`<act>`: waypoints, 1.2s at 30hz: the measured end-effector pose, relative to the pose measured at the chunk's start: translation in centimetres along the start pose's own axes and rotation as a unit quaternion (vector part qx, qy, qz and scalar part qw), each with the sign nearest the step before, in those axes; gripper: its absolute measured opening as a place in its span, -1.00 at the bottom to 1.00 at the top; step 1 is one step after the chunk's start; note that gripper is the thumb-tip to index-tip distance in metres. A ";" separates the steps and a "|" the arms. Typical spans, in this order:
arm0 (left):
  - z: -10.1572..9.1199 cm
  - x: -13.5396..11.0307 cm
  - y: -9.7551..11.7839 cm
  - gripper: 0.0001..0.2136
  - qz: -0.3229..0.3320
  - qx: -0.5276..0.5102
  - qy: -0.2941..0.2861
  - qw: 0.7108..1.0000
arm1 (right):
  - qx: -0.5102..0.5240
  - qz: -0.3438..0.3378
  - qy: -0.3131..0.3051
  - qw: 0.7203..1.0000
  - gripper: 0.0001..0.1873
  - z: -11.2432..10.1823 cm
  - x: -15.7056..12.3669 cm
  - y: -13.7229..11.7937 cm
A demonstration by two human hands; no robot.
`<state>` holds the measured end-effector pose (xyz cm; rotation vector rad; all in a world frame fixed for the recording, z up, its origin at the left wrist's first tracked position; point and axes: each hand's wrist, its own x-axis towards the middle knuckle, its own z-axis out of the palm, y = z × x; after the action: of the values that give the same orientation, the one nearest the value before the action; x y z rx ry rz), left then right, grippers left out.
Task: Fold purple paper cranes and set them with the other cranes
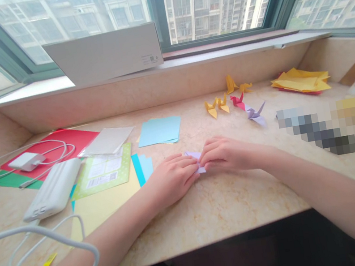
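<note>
A small folded sheet of light purple origami paper (200, 168) lies on the stone counter between my hands, mostly covered by fingers. My left hand (178, 176) presses on its left part, fingers together and thumb along the near edge. From the other side, my right hand (220, 155) pinches the paper with bent fingers. Just beyond stands a purple paper crane (256, 115), with a red and pink paper crane (237, 101) beside it. Several yellow paper cranes (217, 107) are grouped farther back.
Left of my hands are light blue paper squares (159, 131), a green patterned packet (102, 172), a white power bank (53, 187) and a looping white cable (94, 256). Yellow paper sheets (301, 79) lie at the back right. A grey-white box (106, 56) leans by the window.
</note>
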<state>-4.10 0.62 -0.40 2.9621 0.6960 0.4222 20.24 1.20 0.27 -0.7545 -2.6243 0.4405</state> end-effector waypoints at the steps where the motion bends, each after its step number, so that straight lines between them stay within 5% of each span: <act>1: 0.0 0.0 0.0 -0.73 0.002 0.001 0.005 1.000 | 0.006 -0.002 -0.009 1.000 -0.83 -0.1 -0.1 0.0; 16: 0.0 -0.1 0.3 -0.74 -0.034 0.004 -0.002 0.999 | -0.050 0.014 -0.022 0.998 -0.76 0.0 0.1 -0.3; 21: 0.0 0.1 0.3 -0.74 -0.059 -0.036 0.004 0.998 | 0.015 0.094 0.017 0.995 -0.73 1.0 0.6 0.2; 28: 1.0 0.4 -0.1 -0.81 -0.120 -0.098 0.060 0.986 | 0.140 0.255 0.015 0.957 -0.71 1.5 1.1 0.0; 32: 1.1 0.4 -0.1 -0.88 -0.180 -0.100 0.062 0.977 | 0.162 0.300 0.015 0.940 -0.73 1.5 1.3 -0.2; 36: 1.1 0.4 0.0 -0.75 -0.131 -0.093 0.068 0.985 | 0.160 0.291 0.042 0.942 -0.81 1.6 1.5 -0.2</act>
<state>-3.48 0.78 -1.38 2.6397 0.9867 0.6330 18.32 1.59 -0.73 -1.3898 -2.1321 0.9428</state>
